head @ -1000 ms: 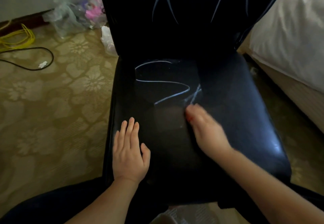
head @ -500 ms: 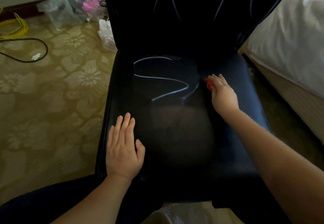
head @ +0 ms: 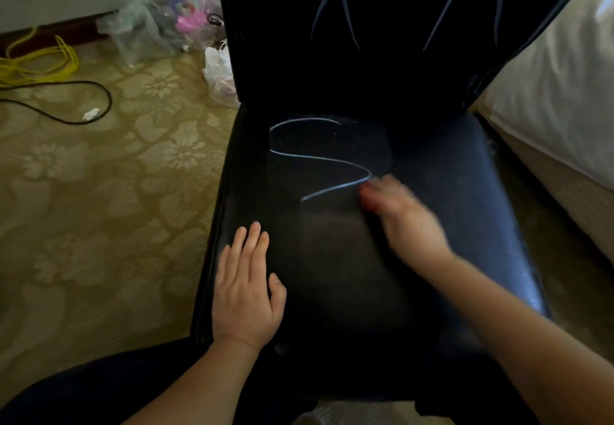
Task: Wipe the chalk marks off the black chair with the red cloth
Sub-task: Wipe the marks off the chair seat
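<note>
The black chair (head: 465,192) fills the middle of the view, its seat facing me. A white chalk line (head: 319,158) snakes across the left half of the seat, and more chalk strokes (head: 342,9) run down the backrest. My right hand (head: 405,222), blurred by motion, holds the red cloth (head: 367,197), of which only a small red patch shows under the fingertips. It presses on the seat at the lower end of the chalk line. My left hand (head: 247,288) rests flat on the seat's front left part, fingers straight.
A bed with white bedding (head: 558,85) stands close on the chair's right. Patterned carpet (head: 99,208) lies to the left, with plastic bags (head: 159,22), a yellow cable (head: 40,62) and a black cable (head: 83,105) at the far left near the wall.
My right hand swept from the seat's middle to the right, then back left to the chalk line's end. The short strokes by that end are gone. My left hand stayed put.
</note>
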